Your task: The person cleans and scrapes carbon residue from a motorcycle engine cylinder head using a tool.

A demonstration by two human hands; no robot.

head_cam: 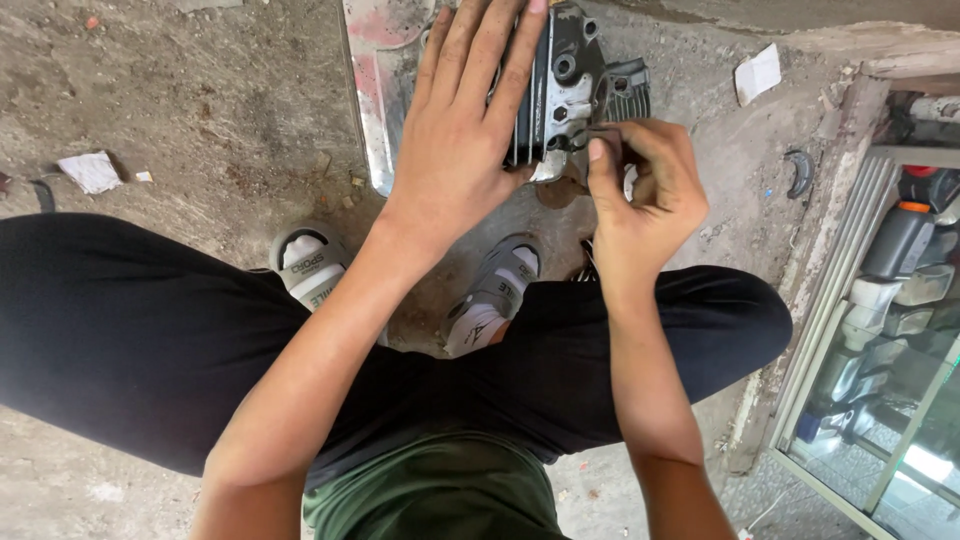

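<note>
Two hands: both at work on one metal engine part that sits on the floor ahead of the person's feet.
Left hand: laid flat with fingers spread and stretched forward, pressed down over the near side of the part.
Right hand: curled, thumb and fingers pinching a small dark piece held against the part's right edge; what the piece is cannot be told.
Engine part: dark, finned casting with bolt holes, resting partly on a worn metal sheet with faded red paint.
Floor: rough, stained concrete, dusty and oily, with grit scattered about.
Scraps: a white paper scrap on the left, another paper scrap upper right, a small curved dark bit near it.
Feet: grey sandals planted just below the part, black trousers on bent knees.
Right side: a glass-fronted cabinet holding bottles and cans, set against a low concrete kerb.
</note>
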